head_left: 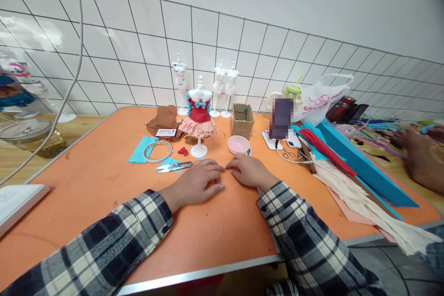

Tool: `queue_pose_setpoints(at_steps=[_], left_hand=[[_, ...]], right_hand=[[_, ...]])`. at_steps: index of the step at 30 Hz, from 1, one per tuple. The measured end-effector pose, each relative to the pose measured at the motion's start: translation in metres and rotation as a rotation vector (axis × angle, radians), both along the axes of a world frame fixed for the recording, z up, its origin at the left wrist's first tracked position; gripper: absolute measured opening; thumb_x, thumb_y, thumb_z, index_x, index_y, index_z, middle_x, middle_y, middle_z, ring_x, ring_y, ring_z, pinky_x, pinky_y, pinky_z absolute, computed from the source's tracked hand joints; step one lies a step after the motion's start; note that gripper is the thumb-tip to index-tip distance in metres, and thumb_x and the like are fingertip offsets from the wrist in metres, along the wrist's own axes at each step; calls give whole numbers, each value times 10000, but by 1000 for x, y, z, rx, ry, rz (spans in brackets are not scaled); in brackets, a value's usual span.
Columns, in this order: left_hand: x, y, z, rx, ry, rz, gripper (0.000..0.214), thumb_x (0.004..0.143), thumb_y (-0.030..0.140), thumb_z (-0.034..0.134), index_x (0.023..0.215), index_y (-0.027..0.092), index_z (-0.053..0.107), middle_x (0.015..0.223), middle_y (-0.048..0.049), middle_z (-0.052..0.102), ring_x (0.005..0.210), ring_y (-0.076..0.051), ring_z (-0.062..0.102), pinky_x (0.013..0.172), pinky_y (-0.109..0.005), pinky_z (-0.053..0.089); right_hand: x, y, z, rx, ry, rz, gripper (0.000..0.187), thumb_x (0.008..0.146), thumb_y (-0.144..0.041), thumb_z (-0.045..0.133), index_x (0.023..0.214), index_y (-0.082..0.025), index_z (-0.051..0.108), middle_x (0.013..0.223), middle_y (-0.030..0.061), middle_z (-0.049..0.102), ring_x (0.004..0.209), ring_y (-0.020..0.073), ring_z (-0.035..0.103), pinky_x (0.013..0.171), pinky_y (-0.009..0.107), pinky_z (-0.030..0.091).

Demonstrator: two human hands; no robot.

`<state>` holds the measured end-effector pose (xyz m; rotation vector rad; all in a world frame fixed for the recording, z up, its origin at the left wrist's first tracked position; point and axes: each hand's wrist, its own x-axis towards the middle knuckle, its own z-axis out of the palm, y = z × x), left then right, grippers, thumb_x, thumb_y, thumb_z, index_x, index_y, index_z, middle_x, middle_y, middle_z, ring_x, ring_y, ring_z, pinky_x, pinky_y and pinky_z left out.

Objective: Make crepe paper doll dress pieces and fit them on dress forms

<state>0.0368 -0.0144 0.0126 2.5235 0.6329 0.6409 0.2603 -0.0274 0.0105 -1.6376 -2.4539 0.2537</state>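
Observation:
My left hand [197, 182] lies palm down on the orange table [104, 180], fingers curled loosely, holding nothing that shows. My right hand [249, 171] rests beside it, fingers bent against the tabletop, fingertips almost touching the left hand's. Just beyond the left hand lie small thread snips [174, 166] on a teal fabric scrap [142, 155]. A small mannequin [199, 118] in a red top and pink ruffled skirt stands behind them. A pink bowl [238, 144] sits just past my right hand.
A coiled tape [157, 151], brown cloth [164, 120], a cardboard box [242, 120] and bare white mannequins [222, 85] stand farther back. Blue, red and cream fabric strips [347, 166] lie at the right. Another person's hand [419, 157] rests at the far right.

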Motion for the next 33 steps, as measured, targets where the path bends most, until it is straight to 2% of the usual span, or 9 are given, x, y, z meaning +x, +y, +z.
queue_pose_setpoints(at_steps=[5,14,21,28,33], left_hand=[[2,-3,-1,107,131,19,205,888,389,568,843,206,647,1160,-107,680,1067,-305,532,913,-432,341],[1,-1,-10,132,151,-6,220,879,416,576,848,206,634,1181,-104,670,1066,-306,506,903,-435,310],[5,-2,-12,263,271,14,277,924,448,502,918,195,615,1160,-107,652,976,-288,487,850,-427,315],[9,-1,-6,217,273,29,266,927,435,506,871,197,612,1025,-95,689,893,-269,498,797,-405,333],[4,4,-9,135,209,42,245,936,392,502,941,203,657,1036,-99,693,981,-278,529,824,-389,360]], right_hand=[[2,0,1,-30,47,-36,332,840,-237,601,1164,-265,670,1153,47,653,1042,219,602,819,301,437],[1,-1,0,-15,25,-15,268,871,-270,588,1104,-282,719,1072,47,663,985,208,613,782,292,436],[2,-1,2,-8,-4,-13,274,883,-285,570,1108,-294,727,1042,43,668,962,217,622,757,296,435],[12,2,-1,-56,59,-44,285,880,-288,574,1124,-280,722,1107,52,652,966,198,623,816,287,444],[13,1,2,5,31,-128,255,878,-273,566,1071,-249,732,1071,48,710,947,214,640,769,292,449]])
